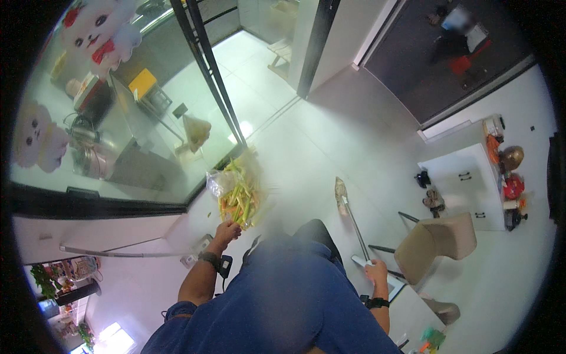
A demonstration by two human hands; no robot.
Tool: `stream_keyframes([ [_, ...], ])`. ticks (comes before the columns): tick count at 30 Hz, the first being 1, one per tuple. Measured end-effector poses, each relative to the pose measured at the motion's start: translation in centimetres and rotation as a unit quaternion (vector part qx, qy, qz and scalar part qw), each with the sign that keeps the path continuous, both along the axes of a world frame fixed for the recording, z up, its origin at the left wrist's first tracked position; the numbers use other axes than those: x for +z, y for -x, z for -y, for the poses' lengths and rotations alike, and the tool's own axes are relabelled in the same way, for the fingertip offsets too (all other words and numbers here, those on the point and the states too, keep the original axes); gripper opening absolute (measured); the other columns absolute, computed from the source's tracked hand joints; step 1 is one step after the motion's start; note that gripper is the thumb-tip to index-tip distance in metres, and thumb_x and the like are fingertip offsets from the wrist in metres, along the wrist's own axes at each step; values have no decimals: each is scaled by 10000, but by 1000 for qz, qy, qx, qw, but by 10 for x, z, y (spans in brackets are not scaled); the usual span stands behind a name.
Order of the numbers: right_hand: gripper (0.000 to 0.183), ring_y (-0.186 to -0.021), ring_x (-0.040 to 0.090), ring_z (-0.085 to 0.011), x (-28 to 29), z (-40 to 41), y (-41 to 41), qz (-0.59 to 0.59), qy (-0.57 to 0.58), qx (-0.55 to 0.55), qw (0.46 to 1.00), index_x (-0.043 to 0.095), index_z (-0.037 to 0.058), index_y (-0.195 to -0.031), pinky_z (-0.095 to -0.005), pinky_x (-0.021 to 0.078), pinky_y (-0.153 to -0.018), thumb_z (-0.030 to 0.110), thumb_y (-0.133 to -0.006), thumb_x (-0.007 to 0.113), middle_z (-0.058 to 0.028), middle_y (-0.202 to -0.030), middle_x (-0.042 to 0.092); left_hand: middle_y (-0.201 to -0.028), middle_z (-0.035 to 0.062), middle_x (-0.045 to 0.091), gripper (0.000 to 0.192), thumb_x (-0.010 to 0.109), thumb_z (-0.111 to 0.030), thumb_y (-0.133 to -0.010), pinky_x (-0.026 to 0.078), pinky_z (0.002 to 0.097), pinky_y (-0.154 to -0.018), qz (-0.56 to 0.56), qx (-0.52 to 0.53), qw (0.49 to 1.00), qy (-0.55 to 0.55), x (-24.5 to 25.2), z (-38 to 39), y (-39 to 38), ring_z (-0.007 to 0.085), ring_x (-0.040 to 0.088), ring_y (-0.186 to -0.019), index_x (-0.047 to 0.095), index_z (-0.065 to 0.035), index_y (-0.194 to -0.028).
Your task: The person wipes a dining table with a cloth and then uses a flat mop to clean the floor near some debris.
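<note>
My left hand (228,232) is at the lower edge of a heap of green and orange vegetable scraps (239,202) on the floor, its fingers bent at the scraps; whether it grips any is unclear. A crumpled clear plastic bag (222,182) lies at the heap's left side. My right hand (376,271) is closed around the upper end of a metal pole (357,230). At the pole's far end, a mop or broom head (340,194) with a beige patterned cover rests on the tiled floor.
Glass panels with a black frame (194,205) stand at the left. A beige chair (431,243) and a white cabinet (468,190) are on the right. Near my right hand is a white table (418,309). A person (457,26) is beyond the doorway, upper right.
</note>
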State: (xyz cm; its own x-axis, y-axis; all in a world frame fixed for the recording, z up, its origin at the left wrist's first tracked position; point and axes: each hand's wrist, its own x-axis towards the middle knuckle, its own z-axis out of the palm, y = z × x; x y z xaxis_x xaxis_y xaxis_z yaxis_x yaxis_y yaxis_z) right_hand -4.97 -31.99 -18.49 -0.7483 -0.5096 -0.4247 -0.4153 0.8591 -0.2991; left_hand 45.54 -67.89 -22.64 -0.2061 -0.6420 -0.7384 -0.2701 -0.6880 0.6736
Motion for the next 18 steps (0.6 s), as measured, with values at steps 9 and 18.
stream_keyframes([
  [9,335,-538,634,-218,-18,189,120,29,14,52,998,676,-49,-1004,-324,504,-540,132,-724,646,-152,-680,659,-746,93,630,188,556,-172,-872,490,299,-557,67,89,993,-42,-21,74,40,188,612,-627,609,4,-837],
  [18,390,-935,655,-336,36,462,231,21,-99,254,962,673,-1,-1049,-404,506,-841,227,-733,673,-203,-975,687,-775,62,621,136,551,-166,-889,509,282,-601,69,230,967,-90,20,133,144,172,629,-685,597,-38,-900],
])
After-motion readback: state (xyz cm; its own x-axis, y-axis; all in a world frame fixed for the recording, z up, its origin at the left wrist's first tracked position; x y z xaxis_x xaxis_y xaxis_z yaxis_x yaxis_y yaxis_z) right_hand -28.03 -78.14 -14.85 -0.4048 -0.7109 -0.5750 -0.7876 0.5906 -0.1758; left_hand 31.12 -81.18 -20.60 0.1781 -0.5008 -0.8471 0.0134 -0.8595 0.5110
